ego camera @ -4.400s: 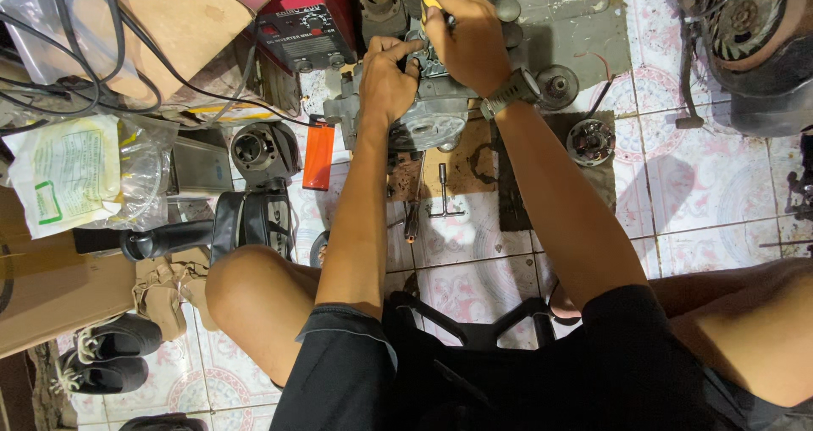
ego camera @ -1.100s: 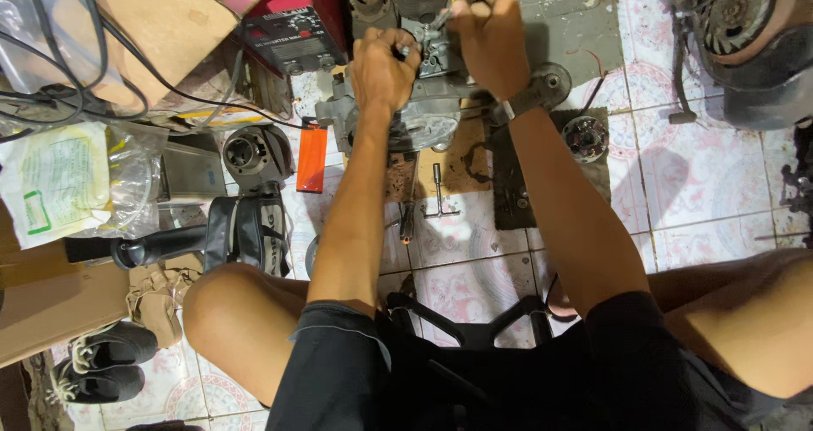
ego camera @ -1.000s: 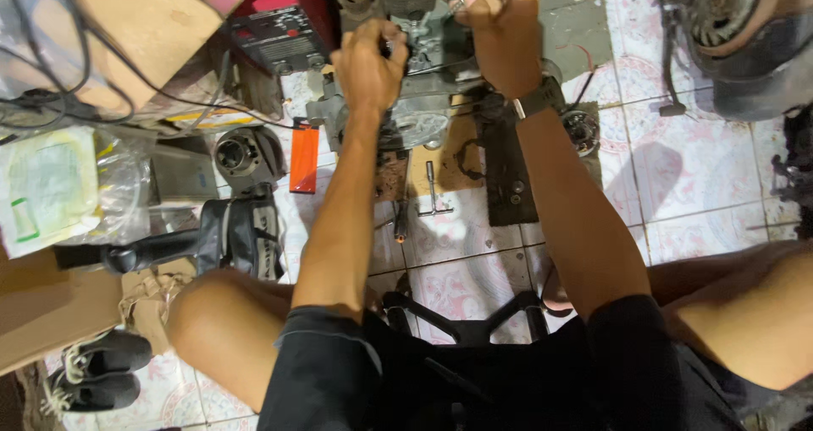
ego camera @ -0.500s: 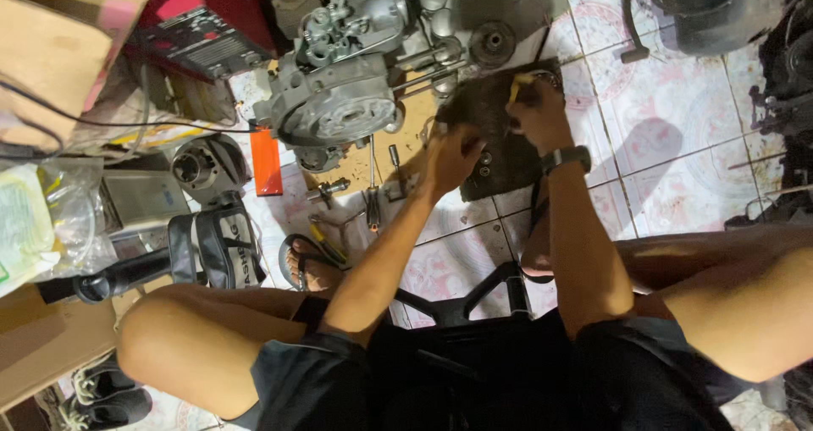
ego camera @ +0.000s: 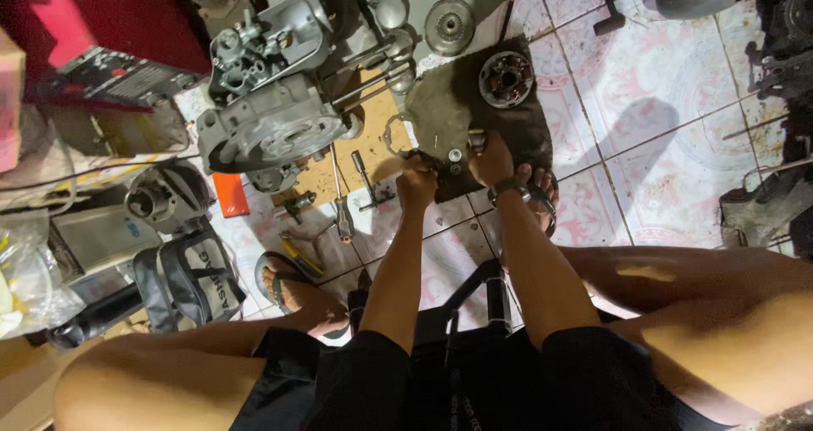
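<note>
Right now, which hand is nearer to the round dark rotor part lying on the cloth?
Right. The right hand lies just below the round rotor on the dark cloth; the left hand sits lower and further left.

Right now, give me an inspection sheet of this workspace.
Surface: patterned pink-and-white floor tiles, with a dark greasy mat.
Job's things: grey metal engine cover on the mat; both hands at its near edge.
Clutter: grey engine crankcase, round rotor, round metal disc, T-handle wrench, orange flat piece, black bag.
Grippers: left hand fisted; right hand, fingers curled; what they hold cannot be told.
Cables: nothing seen.
Surroundings: red machine, dark parts right.
</note>
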